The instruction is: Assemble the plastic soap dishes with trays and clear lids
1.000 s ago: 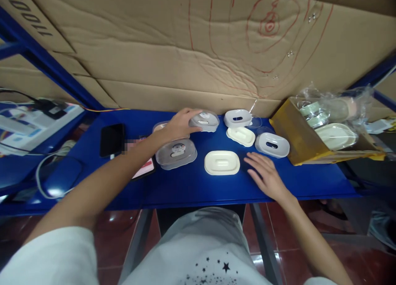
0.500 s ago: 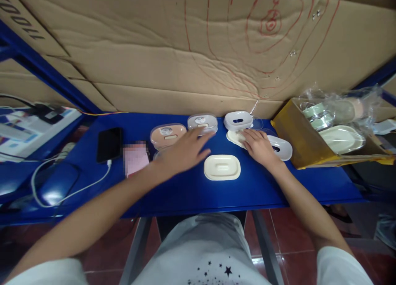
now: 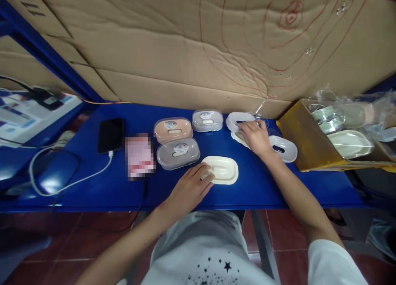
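Note:
A cream oval soap dish base (image 3: 222, 171) with a raised bar in its middle lies near the table's front. My left hand (image 3: 193, 184) has its fingers and thumb closed over the base's left end. Farther back, my right hand (image 3: 255, 136) grips the front right rim of a white oval soap dish part (image 3: 235, 122) with a dark slot. Beneath that hand, another cream piece (image 3: 239, 138) is mostly covered. Beside my right wrist lies a second white slotted part (image 3: 286, 149).
Left of centre sit clear-lidded soap boxes: peach (image 3: 173, 130), grey (image 3: 178, 153) and pale (image 3: 207, 120). Farther left are a pink pack (image 3: 139, 155) and a charging phone (image 3: 110, 135). A cardboard box (image 3: 297, 140) with bagged parts stands at right, before a cardboard wall (image 3: 148, 50).
My left hand has come down from above the lidded boxes onto the cream base's left end. My right hand has shifted slightly back, from the cream piece to the white slotted part.

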Available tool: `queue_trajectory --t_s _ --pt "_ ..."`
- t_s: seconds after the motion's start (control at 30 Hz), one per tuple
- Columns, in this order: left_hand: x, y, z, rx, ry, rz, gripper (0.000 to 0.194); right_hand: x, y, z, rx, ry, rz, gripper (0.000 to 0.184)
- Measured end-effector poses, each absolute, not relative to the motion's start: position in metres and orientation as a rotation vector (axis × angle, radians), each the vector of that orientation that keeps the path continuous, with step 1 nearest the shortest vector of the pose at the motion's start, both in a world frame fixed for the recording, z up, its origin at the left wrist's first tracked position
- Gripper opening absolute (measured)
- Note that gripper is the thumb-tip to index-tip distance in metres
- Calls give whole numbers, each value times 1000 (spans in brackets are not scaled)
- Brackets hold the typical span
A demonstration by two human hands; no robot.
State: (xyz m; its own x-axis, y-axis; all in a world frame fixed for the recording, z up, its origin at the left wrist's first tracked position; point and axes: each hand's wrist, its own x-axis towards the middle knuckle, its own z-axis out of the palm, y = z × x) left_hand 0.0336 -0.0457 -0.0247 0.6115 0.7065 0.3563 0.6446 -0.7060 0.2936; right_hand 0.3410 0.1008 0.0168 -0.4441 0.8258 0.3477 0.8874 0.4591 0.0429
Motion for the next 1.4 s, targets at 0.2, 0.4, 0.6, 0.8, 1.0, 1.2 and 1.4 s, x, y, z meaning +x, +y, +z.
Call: queue_trajectory --t_s 0.2,0.4,0.6,0.8,1.0,1.2,1.4 --pt "26 -69 -35 2269 1292 844 57 302 -15 16 -1055 -2432 -187 35" --pt "22 -64 -38 2164 1272 853 77 267 -65 -5 -989 -2411 15 39" --pt "16 -68 -39 2339 1221 804 60 257 -66 -6 -860 -2603 173 45" --pt "18 -72 -40 2359 1260 841 51 334 30 27 -1148 -2457 184 48" --pt "14 -72 -39 2302 1245 793 49 409 147 41 -1589 -2295 92 24" --pt "12 -72 -40 2188 1234 776 60 396 113 50 -1553 -2106 64 28" --pt "13 -70 -34 2052 1220 756 86 346 24 53 -1414 -1854 663 48"
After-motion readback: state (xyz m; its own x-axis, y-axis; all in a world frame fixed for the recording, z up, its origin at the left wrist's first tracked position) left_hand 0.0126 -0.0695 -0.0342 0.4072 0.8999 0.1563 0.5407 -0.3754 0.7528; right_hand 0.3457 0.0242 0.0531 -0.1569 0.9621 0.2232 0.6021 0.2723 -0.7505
